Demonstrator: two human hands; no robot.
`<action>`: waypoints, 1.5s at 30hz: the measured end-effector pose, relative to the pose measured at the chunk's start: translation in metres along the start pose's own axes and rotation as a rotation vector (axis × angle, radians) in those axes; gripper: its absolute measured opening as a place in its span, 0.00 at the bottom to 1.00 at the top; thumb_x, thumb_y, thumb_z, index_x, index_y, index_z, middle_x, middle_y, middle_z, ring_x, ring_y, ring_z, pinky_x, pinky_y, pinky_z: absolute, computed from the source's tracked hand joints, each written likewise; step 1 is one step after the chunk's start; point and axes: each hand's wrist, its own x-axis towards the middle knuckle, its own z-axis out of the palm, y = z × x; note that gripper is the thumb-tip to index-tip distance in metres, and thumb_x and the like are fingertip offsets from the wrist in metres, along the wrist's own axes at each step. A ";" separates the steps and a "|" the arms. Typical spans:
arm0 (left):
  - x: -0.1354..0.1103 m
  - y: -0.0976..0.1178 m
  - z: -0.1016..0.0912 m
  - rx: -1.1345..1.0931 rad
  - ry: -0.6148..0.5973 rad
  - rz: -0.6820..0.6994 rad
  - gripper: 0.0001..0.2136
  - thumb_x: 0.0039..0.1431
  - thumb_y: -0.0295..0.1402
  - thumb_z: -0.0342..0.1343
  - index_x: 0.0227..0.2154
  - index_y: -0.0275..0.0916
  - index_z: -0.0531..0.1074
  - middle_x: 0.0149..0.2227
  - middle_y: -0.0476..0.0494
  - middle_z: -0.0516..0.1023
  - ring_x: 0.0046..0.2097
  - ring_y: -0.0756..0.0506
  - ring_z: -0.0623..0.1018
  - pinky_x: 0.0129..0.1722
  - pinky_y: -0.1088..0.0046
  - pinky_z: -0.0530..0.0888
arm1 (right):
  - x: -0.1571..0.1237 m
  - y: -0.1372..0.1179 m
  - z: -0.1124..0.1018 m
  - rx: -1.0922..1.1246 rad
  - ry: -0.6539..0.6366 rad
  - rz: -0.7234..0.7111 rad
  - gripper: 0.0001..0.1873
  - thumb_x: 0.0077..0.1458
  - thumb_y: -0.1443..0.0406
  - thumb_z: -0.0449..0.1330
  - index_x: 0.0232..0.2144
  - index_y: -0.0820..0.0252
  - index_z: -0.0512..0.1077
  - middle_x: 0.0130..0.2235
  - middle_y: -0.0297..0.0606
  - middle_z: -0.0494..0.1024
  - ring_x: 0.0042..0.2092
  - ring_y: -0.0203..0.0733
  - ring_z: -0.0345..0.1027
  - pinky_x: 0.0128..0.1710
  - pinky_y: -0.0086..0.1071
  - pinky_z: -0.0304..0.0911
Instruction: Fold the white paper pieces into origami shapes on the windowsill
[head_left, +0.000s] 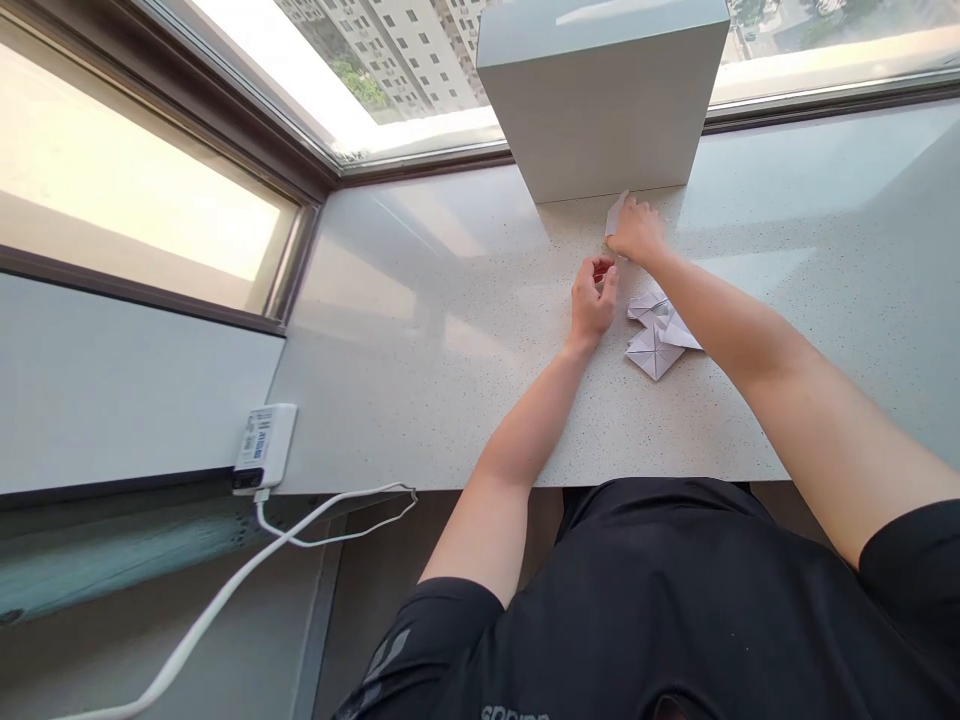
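Note:
My right hand (636, 230) reaches far across the speckled white counter (450, 330) and pinches a small white piece of paper (616, 212) near the foot of a grey box. My left hand (593, 298) rests on the counter just below it, its fingers curled in and nothing visible in them. A folded white paper piece with crease lines (655, 340) lies on the counter beside my left hand, partly under my right forearm.
A large grey box (600, 95) stands at the back against the window. A white charger (264, 447) with a white cable (225, 600) sits at the counter's left front corner. Windows run along the back and left.

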 end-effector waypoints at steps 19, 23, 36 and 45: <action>0.004 0.012 0.001 -0.075 0.112 -0.026 0.44 0.82 0.78 0.32 0.73 0.53 0.75 0.73 0.31 0.85 0.75 0.33 0.85 0.78 0.44 0.81 | -0.161 0.051 -0.151 0.187 -0.279 -0.219 0.37 0.71 0.30 0.72 0.66 0.44 0.85 0.56 0.49 0.94 0.55 0.73 0.91 0.56 0.74 0.90; 0.001 0.010 -0.002 -0.090 0.079 -0.022 0.43 0.82 0.78 0.35 0.73 0.52 0.76 0.72 0.29 0.85 0.74 0.31 0.85 0.78 0.42 0.81 | -0.200 0.059 -0.159 0.079 -0.240 -0.267 0.36 0.74 0.31 0.69 0.67 0.45 0.86 0.64 0.53 0.92 0.64 0.77 0.88 0.67 0.81 0.85; -0.019 0.042 -0.022 0.169 -0.476 0.267 0.43 0.79 0.75 0.56 0.78 0.48 0.80 0.79 0.28 0.84 0.81 0.25 0.81 0.83 0.41 0.75 | -0.269 0.063 -0.124 -0.058 -0.379 -0.545 0.71 0.57 0.27 0.83 0.92 0.31 0.62 0.95 0.40 0.53 0.95 0.83 0.40 0.92 0.85 0.43; -0.015 0.032 -0.027 -0.138 -0.474 0.272 0.45 0.79 0.77 0.54 0.78 0.46 0.79 0.75 0.27 0.87 0.68 0.27 0.90 0.71 0.44 0.84 | -0.274 0.053 -0.111 -0.194 -0.207 -0.552 0.41 0.81 0.47 0.68 0.86 0.56 0.73 0.82 0.59 0.79 0.81 0.79 0.75 0.82 0.78 0.69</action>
